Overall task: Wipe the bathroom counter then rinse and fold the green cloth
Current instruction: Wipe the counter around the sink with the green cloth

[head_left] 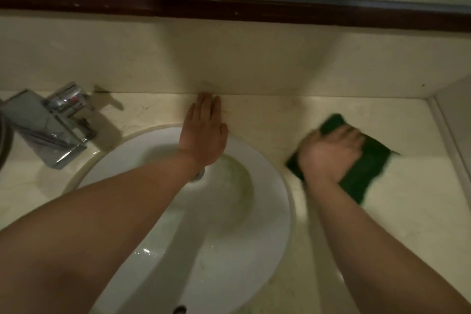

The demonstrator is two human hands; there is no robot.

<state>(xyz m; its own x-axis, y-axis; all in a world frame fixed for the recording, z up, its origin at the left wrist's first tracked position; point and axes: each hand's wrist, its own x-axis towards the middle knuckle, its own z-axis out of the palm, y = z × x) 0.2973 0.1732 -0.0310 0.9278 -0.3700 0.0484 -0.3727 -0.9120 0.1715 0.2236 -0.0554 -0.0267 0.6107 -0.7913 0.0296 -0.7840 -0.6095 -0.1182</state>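
Note:
The cream stone bathroom counter (407,211) runs around a white round sink (267,186). A dark green cloth (364,173) lies flat on the counter to the right of the sink, blurred by motion. My right hand (328,153) presses down on top of it, fingers curled over its far edge. My left hand (204,132) rests flat on the counter behind the sink, palm down, fingers straight and together, fingertips touching the back wall. It holds nothing. My left forearm crosses over the basin and hides part of the drain.
A chrome faucet (48,127) stands at the left of the sink, spout pointing over the basin. A cream backsplash (254,58) rises behind the counter, topped by a dark wooden mirror frame (229,6). A side wall (453,135) bounds the counter on the right.

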